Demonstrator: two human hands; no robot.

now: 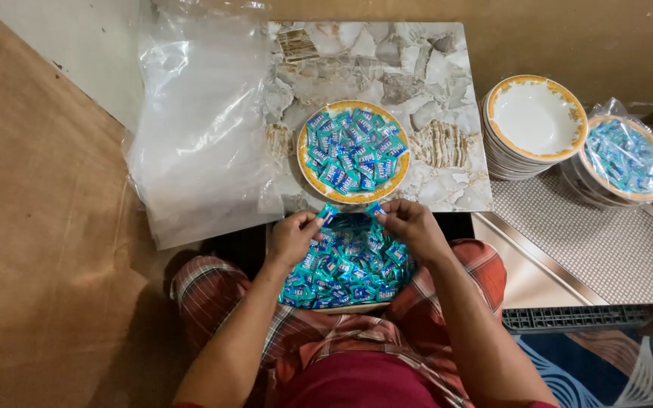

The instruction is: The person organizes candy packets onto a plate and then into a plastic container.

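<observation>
A heap of small blue-wrapped candies (351,264) lies on a tray in my lap, between my checked-cloth legs. My left hand (293,236) pinches one blue candy (327,214) at the heap's far edge. My right hand (411,224) pinches another blue candy (376,209) close beside it. Just beyond both hands a yellow-rimmed plate (304,177) stands on a marbled board and is filled with the same candies (354,150).
A stack of clear plastic bags (198,128) lies to the left of the board. At the right stand a stack of bare yellow-rimmed plates (536,119) and a bagged plate of candies (626,157), on a patterned mat (598,249). Brown floor spreads at left.
</observation>
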